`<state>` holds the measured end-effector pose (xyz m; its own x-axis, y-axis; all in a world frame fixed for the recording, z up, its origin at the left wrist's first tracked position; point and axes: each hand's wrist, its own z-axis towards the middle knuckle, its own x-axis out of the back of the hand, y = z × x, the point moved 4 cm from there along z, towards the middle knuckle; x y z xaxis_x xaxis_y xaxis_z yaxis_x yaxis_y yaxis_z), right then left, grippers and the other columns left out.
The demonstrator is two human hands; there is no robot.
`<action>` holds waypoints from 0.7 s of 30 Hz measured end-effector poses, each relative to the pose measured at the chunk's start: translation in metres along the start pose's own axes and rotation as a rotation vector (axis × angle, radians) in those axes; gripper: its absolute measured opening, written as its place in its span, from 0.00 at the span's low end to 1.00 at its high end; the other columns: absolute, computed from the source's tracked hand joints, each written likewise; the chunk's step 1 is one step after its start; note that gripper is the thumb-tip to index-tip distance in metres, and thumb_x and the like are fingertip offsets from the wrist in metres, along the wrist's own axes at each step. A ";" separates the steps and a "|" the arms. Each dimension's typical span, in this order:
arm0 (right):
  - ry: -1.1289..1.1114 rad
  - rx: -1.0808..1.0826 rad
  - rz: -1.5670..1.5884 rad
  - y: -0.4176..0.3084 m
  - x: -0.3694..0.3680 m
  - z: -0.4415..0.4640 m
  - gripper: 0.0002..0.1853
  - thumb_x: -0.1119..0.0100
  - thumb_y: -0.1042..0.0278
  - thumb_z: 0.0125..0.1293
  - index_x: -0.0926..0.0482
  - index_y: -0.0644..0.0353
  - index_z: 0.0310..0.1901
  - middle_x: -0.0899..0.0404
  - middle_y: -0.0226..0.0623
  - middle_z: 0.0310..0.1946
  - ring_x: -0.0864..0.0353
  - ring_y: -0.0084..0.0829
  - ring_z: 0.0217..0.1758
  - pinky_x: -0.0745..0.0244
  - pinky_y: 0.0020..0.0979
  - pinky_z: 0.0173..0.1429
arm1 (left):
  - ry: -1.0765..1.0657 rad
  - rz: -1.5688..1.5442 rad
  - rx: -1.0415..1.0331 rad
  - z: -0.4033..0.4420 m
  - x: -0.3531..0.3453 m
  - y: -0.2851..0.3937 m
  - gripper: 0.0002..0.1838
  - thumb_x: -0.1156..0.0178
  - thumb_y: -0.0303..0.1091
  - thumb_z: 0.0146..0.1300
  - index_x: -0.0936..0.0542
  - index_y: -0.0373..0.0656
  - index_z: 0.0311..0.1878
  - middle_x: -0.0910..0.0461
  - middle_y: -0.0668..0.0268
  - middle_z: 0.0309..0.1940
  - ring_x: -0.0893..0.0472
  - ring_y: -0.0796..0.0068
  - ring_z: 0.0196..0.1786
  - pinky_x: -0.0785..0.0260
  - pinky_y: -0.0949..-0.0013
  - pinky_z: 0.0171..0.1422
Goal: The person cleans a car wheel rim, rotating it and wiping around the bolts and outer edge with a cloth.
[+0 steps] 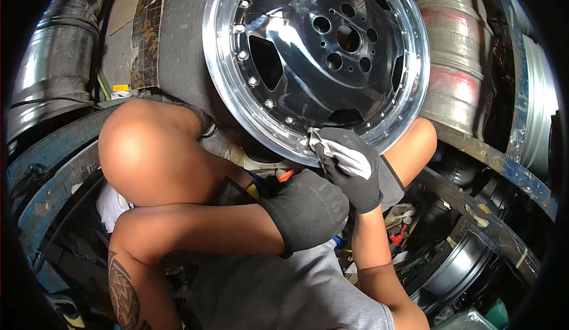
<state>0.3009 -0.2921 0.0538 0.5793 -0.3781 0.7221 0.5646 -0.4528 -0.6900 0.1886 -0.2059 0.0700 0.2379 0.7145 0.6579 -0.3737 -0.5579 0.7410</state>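
A polished wheel rim (pixel 296 45) with a chrome lip and a dark glossy face leans across my lap, its lower edge near my hands. My right hand (pixel 355 182), in a dark grey work glove, is closed on a white cloth (pixel 351 159). One end of the cloth touches the lower part of the rim's lip. Just left of it, my left hand (pixel 308 211), in the same kind of glove, is curled into a fist below the rim. Its fingers are turned away, so anything inside them is hidden.
Stacked metal wheels (pixel 453 57) stand at the right, and more metal wheels (pixel 59 51) at the far left. A blue metal frame (pixel 492 167) runs along the right side. Another loose rim (pixel 456 268) lies lower right. A grey padded surface (pixel 184 45) sits behind the rim.
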 end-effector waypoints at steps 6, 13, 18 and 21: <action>-0.011 -0.061 0.057 0.007 0.000 -0.003 0.13 0.28 0.76 0.67 0.09 0.60 0.53 0.08 0.45 0.49 0.08 0.45 0.49 0.14 0.39 0.55 | -0.111 -0.149 0.060 0.011 0.010 0.000 0.12 0.35 0.42 0.66 0.15 0.42 0.39 0.16 0.62 0.30 0.15 0.62 0.32 0.25 0.55 0.38; -0.125 0.028 0.073 0.018 -0.004 0.014 0.18 0.25 0.72 0.57 0.09 0.56 0.51 0.09 0.41 0.48 0.08 0.43 0.50 0.14 0.39 0.53 | 0.366 -0.090 -0.148 0.022 0.044 0.012 0.15 0.37 0.41 0.65 0.14 0.40 0.45 0.17 0.65 0.33 0.16 0.61 0.35 0.24 0.57 0.45; -0.384 0.232 0.183 0.028 0.010 0.048 0.17 0.25 0.66 0.57 0.10 0.56 0.50 0.09 0.41 0.47 0.08 0.42 0.48 0.14 0.37 0.50 | 0.474 0.131 -0.180 0.028 0.051 0.013 0.18 0.38 0.39 0.64 0.14 0.37 0.51 0.18 0.63 0.35 0.17 0.65 0.38 0.26 0.59 0.47; -0.316 0.102 0.166 0.024 0.011 0.045 0.16 0.26 0.67 0.60 0.10 0.57 0.50 0.09 0.42 0.46 0.09 0.41 0.49 0.15 0.35 0.53 | 0.455 0.140 -0.179 0.035 0.044 0.009 0.19 0.39 0.39 0.64 0.15 0.36 0.52 0.16 0.61 0.37 0.15 0.65 0.40 0.27 0.59 0.48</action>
<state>0.3474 -0.2713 0.0431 0.8116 -0.1647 0.5605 0.4943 -0.3177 -0.8091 0.2267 -0.1947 0.1101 -0.2251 0.7716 0.5949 -0.5316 -0.6090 0.5887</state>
